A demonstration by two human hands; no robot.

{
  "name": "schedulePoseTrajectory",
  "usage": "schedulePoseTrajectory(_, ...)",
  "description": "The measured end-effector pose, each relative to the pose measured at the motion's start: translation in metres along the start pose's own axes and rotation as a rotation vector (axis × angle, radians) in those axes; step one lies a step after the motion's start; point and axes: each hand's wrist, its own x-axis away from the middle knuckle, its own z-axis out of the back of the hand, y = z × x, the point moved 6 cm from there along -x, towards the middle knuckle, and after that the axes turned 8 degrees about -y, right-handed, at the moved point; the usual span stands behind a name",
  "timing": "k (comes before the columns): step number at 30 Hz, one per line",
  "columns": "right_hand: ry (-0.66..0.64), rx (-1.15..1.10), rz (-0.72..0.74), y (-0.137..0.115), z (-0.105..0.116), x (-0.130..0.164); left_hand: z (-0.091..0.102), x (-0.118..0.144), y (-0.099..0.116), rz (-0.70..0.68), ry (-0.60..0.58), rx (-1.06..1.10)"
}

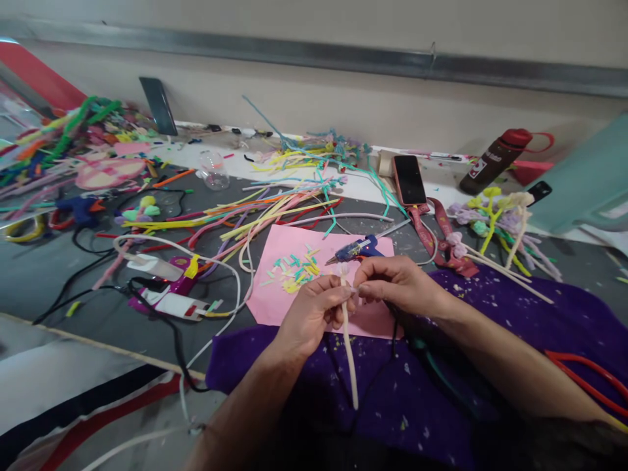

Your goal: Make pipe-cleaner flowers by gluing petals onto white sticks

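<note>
My left hand (311, 311) pinches a cream pipe cleaner (349, 360) near its upper end, and the stem hangs down over purple cloth. Close against it, my right hand (395, 284) has thumb and forefinger pressed together at the stem's side. A small pale lilac bit shows between the fingertips of both hands; its exact shape is too small to tell. Just beyond the hands, a blue glue gun (360, 248) lies on a pink sheet (272, 261). On that sheet, left of the gun, is a pile of short yellow, green and white cut pieces (297, 269).
Loose coloured pipe cleaners (230, 212) spread across the grey table. A purple device with a white cable (184, 278) lies left. Behind stand a phone (409, 180) and a brown bottle (495, 160). Pipe-cleaner flowers (490, 219) lie right; purple cloth (490, 314) covers the near edge.
</note>
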Motion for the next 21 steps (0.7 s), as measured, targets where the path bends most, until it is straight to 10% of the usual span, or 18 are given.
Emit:
schedulePoseTrajectory(8,-0.105,-0.426,-0.142,0.028,-0.003,-0.006,-0.005,0.000,-0.002,0.031,-0.049,0.015)
schedulePoseTrajectory(21,0.074,-0.207,-0.032,0.019,0.004,-0.005,-0.004,-0.003,-0.007,0.056,-0.134,0.123)
